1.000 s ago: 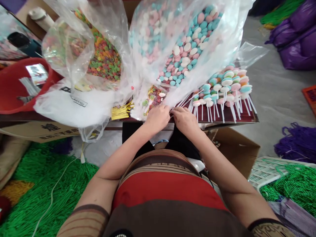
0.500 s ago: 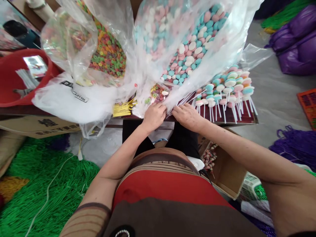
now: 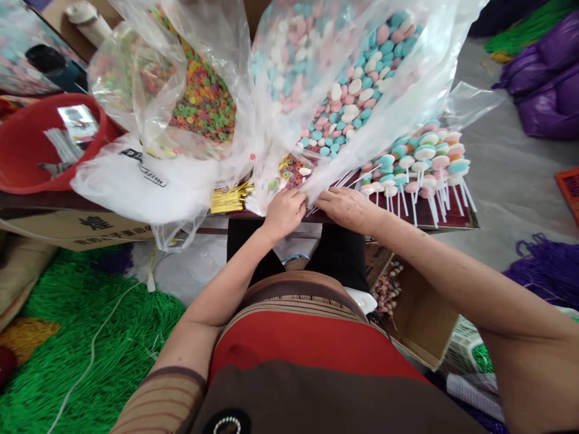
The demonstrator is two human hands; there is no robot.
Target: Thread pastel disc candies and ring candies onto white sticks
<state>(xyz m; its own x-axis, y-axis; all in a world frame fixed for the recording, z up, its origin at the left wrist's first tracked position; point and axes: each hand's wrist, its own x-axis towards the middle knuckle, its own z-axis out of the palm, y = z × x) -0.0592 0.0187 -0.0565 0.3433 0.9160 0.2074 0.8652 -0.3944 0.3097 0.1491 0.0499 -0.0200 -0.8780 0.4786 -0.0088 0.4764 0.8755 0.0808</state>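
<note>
At the table's front edge my left hand (image 3: 286, 211) is closed, its fingers curled downward beside small ring-shaped candies (image 3: 295, 167) on clear plastic. What it pinches, if anything, is hidden. A short gap to the right, my right hand (image 3: 347, 208) is also closed, fingertips down at the near ends of loose white sticks (image 3: 346, 179); its grip is hidden under the fingers. Past both hands lies an open clear bag of pink, blue and white oval candies (image 3: 346, 114). Right of my right hand, finished-looking candy skewers (image 3: 423, 160) on white sticks are piled up.
Yellow twist ties (image 3: 231, 198) lie left of my left hand. Farther left are a bag of colourful ring candies (image 3: 205, 105), a white plastic bag (image 3: 136, 181) and a red basin (image 3: 27, 141). A cardboard box (image 3: 418, 313) stands below the table's right side, green strands (image 3: 113, 337) at lower left.
The whole view has shifted slightly, so the table and bags appear a little farther right. Both hands stay almost in place, with only slight finger movement.
</note>
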